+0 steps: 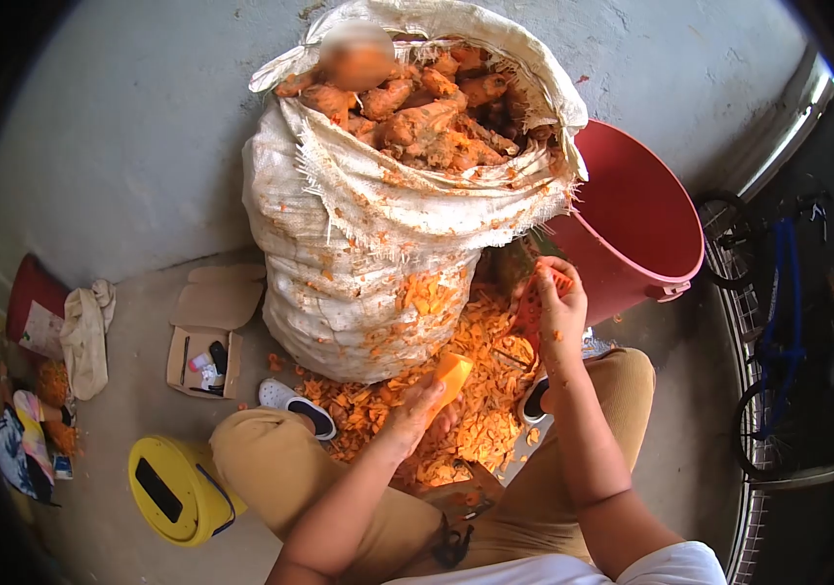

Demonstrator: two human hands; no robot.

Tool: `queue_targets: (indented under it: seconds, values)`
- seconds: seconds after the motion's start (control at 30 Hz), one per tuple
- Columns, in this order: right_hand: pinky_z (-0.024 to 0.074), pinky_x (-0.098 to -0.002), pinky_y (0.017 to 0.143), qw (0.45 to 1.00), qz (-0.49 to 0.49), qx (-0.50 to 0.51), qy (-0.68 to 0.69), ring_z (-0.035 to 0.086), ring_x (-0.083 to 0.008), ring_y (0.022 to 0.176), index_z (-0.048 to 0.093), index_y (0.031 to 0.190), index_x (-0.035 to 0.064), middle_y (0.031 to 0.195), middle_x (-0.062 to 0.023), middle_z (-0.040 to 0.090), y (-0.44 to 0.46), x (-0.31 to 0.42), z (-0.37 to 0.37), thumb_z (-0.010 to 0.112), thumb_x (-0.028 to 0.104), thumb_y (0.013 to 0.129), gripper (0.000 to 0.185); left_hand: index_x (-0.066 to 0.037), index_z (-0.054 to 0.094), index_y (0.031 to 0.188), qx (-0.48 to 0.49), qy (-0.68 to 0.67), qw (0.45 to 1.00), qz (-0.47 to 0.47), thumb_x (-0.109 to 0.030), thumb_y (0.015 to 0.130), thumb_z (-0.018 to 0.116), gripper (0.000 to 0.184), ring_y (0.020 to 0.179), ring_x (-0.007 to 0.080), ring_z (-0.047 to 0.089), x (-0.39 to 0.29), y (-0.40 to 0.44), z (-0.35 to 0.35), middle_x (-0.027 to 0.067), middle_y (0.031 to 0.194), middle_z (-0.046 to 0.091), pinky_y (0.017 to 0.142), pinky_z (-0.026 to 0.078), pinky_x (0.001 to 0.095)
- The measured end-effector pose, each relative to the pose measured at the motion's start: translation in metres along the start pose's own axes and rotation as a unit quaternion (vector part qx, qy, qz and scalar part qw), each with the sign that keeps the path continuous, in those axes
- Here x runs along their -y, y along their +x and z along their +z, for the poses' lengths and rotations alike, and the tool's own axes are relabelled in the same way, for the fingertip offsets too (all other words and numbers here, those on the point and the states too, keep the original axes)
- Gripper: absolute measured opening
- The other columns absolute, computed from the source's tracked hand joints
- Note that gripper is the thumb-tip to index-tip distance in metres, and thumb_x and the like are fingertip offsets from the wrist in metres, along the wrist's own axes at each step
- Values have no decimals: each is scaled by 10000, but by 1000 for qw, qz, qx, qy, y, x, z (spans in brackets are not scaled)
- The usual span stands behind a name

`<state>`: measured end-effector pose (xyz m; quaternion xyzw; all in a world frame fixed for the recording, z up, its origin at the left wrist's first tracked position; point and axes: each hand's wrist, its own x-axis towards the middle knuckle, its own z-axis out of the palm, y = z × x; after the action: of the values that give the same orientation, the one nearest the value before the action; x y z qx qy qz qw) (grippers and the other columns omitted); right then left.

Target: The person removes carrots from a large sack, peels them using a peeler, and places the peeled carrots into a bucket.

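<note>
My left hand [415,417] is wrapped round a peeled orange root vegetable [450,380], its smooth cut face turned upward. Raised to the right, beside the sack, is my right hand [561,304], fingers closed near something red; what they pinch is too small to make out. A red object with holes [528,314] shows just left of that hand, partly hidden. Beneath both hands lies a heap of orange peelings [480,429]. In front stands a white woven sack [339,249], its rolled mouth full of unpeeled orange roots [427,127] with soil on them.
A large red bucket [646,195] leans right of the sack. On the left are an open cardboard box [204,361] with small items and a yellow lidded bucket [178,487]. A blue bicycle [783,322] stands at far right. My shoes [297,408] touch the peelings.
</note>
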<state>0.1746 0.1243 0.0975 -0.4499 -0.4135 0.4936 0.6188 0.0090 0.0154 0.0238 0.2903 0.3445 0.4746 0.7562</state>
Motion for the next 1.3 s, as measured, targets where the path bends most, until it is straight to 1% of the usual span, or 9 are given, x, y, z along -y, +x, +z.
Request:
queue_targets:
  seconds: [0.13, 0.37, 0.57, 0.67, 0.7, 0.83, 0.97, 1.1, 1.3]
  values:
    - [433, -231, 459, 999, 37, 33, -7, 534, -132, 517, 425, 964, 18, 640, -88, 556, -5, -1, -1, 455, 121, 864, 147, -26, 460, 1017, -21, 53, 998, 40, -388, 785, 531, 437, 574, 117, 480, 4, 4, -8, 53, 784, 504, 522, 411, 255]
    - [431, -232, 451, 994, 62, 73, 47, 530, -148, 493, 431, 977, 25, 635, -99, 549, -13, -3, 6, 450, 141, 870, 160, -56, 471, 934, 55, -115, 991, 25, -538, 823, 345, 511, 295, 63, 228, -7, -3, -9, -38, 431, 318, 358, 263, 220]
    - [434, -242, 482, 983, 122, 110, 78, 534, -157, 512, 415, 985, 10, 638, -106, 550, -24, -1, 15, 447, 127, 869, 167, -50, 432, 1004, 62, -67, 995, 40, -636, 772, 327, 639, 311, 68, 291, -10, -9, -3, -20, 450, 382, 394, 354, 223]
    - [431, -242, 462, 969, 162, 125, 140, 536, -162, 512, 420, 985, 18, 646, -102, 552, -24, -4, 17, 440, 132, 868, 164, -55, 389, 1061, 103, 17, 987, 121, -589, 782, 381, 602, 372, 82, 396, -7, -5, -3, 20, 540, 469, 445, 413, 234]
    - [432, -243, 457, 959, 192, 123, 167, 536, -163, 512, 421, 986, 21, 649, -102, 553, -24, -4, 17, 437, 133, 867, 164, -94, 344, 1048, 95, 32, 985, 138, -432, 791, 528, 463, 499, 118, 498, -17, -7, 6, 73, 682, 514, 526, 446, 274]
    - [440, -241, 444, 926, 273, 136, 222, 537, -167, 512, 424, 988, 33, 656, -98, 555, -24, -18, 18, 411, 131, 870, 154, -108, 356, 1017, 98, -5, 987, 129, -14, 692, 624, 431, 756, 135, 524, -15, -9, 4, 75, 865, 496, 665, 451, 279]
    - [453, -244, 461, 920, 301, 140, 207, 536, -161, 511, 446, 985, 20, 654, -89, 553, -27, -19, 26, 407, 131, 872, 163, -90, 484, 884, 36, 241, 955, 170, -9, 681, 636, 266, 746, 151, 518, -12, -10, 0, 46, 834, 503, 654, 434, 271]
    - [449, -250, 446, 938, 266, 90, 202, 537, -169, 503, 442, 975, 19, 651, -100, 554, -22, -25, 28, 412, 122, 869, 151, -42, 500, 865, -62, 517, 777, 353, -19, 626, 676, 298, 800, 263, 521, -25, -5, 7, 96, 820, 530, 707, 431, 323]
    - [448, -260, 449, 958, 211, 72, 179, 532, -172, 496, 429, 969, 18, 629, -109, 549, -20, -26, 30, 471, 198, 863, 214, -41, 521, 854, -84, 508, 824, 237, -90, 629, 714, 301, 640, 238, 553, -12, -5, -12, 83, 721, 557, 611, 460, 292]
